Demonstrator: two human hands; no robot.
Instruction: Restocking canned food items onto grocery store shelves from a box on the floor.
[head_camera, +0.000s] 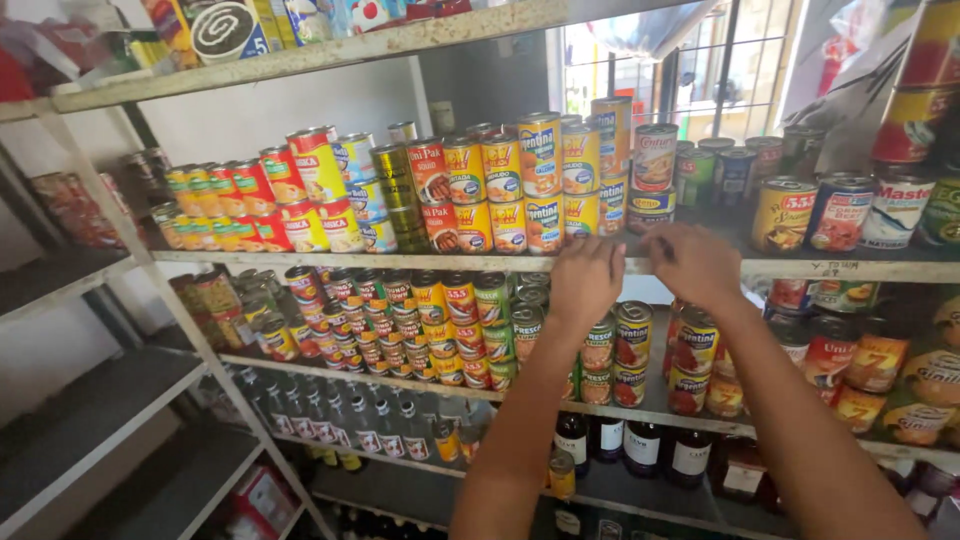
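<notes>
Grip: left hand (585, 280) and right hand (693, 262) both rest released, palms down, holding nothing, on the shelf edge (400, 260), stacked yellow cans (560, 190) at 12 o'clock already shelved, none in hand.

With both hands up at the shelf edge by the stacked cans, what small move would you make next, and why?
Probably slide the left hand a little further in toward the yellow cans. Both hands rest on the shelf edge, the right hand too, and neither holds a can, while that stack stands just behind the fingers.
</notes>
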